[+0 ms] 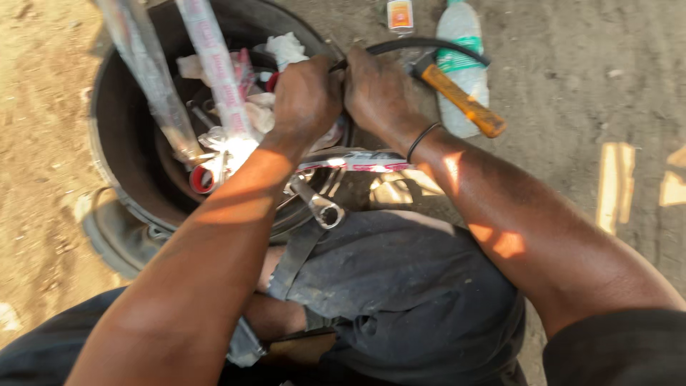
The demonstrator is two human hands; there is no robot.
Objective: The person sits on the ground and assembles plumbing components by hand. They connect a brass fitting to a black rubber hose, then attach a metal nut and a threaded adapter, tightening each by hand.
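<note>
Both hands are clamped together on the black tube [400, 46] at the tire [118, 121] rim, left hand [307, 96] and right hand [375, 89] touching, fists closed around it. The tube arcs away past the right hand toward the hammer [461, 100] and bottle [461, 43]. I judge the job midway: a wrench [318, 204] lies idle just below the hands.

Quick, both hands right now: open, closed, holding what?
Left hand: closed, gripping the black rubber tube at the tyre rim.
Right hand: closed on the same tube.
</note>
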